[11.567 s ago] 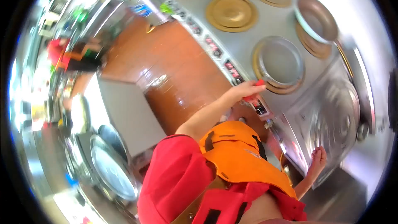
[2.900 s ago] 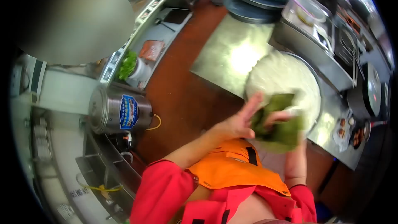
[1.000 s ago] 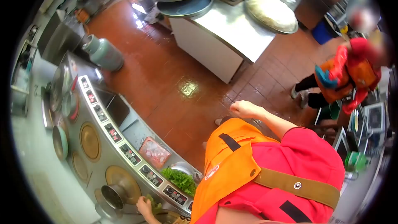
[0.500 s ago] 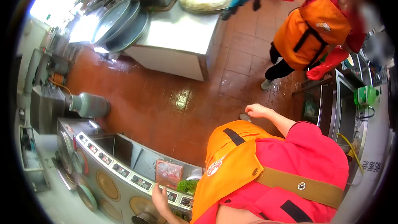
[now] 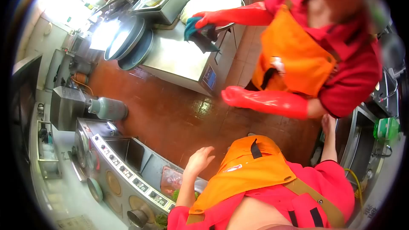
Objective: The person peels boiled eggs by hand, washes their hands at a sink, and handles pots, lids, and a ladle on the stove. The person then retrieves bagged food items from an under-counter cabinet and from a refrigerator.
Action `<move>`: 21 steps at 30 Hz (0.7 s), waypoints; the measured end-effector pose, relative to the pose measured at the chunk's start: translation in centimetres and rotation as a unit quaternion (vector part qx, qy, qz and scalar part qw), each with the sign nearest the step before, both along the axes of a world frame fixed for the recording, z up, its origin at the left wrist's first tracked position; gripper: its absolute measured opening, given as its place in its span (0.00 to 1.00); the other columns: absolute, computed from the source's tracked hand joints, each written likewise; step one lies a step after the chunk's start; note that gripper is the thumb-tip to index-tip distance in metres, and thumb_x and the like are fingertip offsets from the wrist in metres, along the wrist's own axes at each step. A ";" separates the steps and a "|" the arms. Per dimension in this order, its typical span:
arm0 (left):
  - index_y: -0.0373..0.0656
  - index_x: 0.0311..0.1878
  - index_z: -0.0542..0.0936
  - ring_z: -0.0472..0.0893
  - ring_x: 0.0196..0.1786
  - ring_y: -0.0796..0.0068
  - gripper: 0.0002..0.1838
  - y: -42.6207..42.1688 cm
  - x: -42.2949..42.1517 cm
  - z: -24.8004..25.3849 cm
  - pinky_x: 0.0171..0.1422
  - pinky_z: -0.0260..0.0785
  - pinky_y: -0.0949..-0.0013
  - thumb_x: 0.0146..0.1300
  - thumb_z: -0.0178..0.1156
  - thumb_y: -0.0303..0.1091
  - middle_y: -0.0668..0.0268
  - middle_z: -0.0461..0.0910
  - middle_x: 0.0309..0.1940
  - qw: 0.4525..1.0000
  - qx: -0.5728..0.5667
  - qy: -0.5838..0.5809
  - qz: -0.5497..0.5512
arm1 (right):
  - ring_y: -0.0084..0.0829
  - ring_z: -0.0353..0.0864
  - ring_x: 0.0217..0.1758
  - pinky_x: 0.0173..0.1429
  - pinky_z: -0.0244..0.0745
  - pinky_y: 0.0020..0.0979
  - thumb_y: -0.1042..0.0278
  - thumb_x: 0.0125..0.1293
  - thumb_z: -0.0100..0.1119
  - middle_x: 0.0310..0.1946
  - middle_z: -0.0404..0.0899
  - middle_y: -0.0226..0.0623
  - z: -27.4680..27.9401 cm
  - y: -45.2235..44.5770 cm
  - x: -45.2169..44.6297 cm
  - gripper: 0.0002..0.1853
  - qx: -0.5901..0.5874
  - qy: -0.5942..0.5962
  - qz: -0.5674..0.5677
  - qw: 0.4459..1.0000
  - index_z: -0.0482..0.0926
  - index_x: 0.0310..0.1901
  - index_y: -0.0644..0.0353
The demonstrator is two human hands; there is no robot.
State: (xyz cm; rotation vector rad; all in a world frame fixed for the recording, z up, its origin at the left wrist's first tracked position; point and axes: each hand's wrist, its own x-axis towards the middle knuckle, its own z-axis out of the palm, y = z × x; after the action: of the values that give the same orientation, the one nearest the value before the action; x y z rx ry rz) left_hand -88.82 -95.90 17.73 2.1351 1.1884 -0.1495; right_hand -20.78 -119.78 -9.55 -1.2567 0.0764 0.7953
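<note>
My left hand (image 5: 200,161) is raised over the counter's inner edge, fingers stretched out and holding nothing. Just below it lie a flat pack of reddish meat (image 5: 171,180) and some green leafy vegetable (image 5: 175,194), partly covered by my arm. My right hand (image 5: 328,124) hangs out to the right near the sink, below a co-worker's sleeve; its fingers are too unclear to read. In front of me that co-worker (image 5: 294,55), wearing red rubber gloves and an orange apron, grips a teal and dark cloth (image 5: 200,36) over the steel table.
A steel table (image 5: 174,55) carries large round pans (image 5: 128,38) and a wide covered tray (image 5: 213,3). On the left are a gas cylinder (image 5: 108,108) and a knobbed cooking counter (image 5: 128,172). A sink (image 5: 362,136) and green bottle (image 5: 387,128) stand right. The tiled floor (image 5: 170,119) looks wet.
My left hand has lifted from the knob panel and moved up and right. My right arm has swung back to the right. The co-worker has come closer, bringing the cloth over the table.
</note>
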 end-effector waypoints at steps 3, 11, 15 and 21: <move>0.43 0.55 0.75 0.76 0.55 0.55 0.19 0.4 0.8 -1.1 0.58 0.69 0.59 0.61 0.58 0.39 0.56 0.78 0.49 0.999 0.014 0.016 -0.038 | 0.41 0.71 0.64 0.65 0.71 0.43 0.54 0.75 0.38 0.63 0.70 0.42 10.1 11.5 -1.3 0.25 0.165 0.027 -0.066 0.984 0.63 0.67 0.60; 0.43 0.55 0.76 0.77 0.52 0.52 0.20 -0.4 1.5 -3.5 0.55 0.71 0.56 0.60 0.60 0.39 0.53 0.79 0.48 0.994 0.023 0.052 -0.089 | 0.24 0.78 0.48 0.51 0.75 0.27 0.65 0.69 0.54 0.46 0.79 0.34 19.2 25.3 -17.4 0.14 0.038 -0.103 0.127 0.986 0.75 0.53 0.60; 0.42 0.54 0.76 0.77 0.52 0.49 0.20 -2.4 2.0 -5.8 0.54 0.72 0.54 0.60 0.60 0.40 0.51 0.78 0.50 0.997 -0.002 0.066 -0.038 | 0.17 0.78 0.40 0.44 0.75 0.23 0.64 0.70 0.54 0.41 0.80 0.28 17.3 27.8 -19.4 0.11 0.112 0.018 0.214 0.970 0.75 0.51 0.56; 0.39 0.57 0.74 0.76 0.57 0.54 0.24 -4.6 9.6 -7.8 0.60 0.69 0.59 0.62 0.60 0.41 0.50 0.76 0.55 0.964 -0.221 0.018 0.149 | 0.15 0.77 0.36 0.39 0.73 0.21 0.64 0.69 0.55 0.39 0.80 0.25 11.8 33.4 -14.8 0.11 0.118 0.050 0.347 0.929 0.75 0.50 0.55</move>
State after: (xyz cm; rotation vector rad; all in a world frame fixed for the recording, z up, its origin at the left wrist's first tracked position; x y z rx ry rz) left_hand -79.25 -100.48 9.94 1.5567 1.3369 -0.2901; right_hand -35.58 -86.34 2.27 -1.0067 -0.3955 1.4325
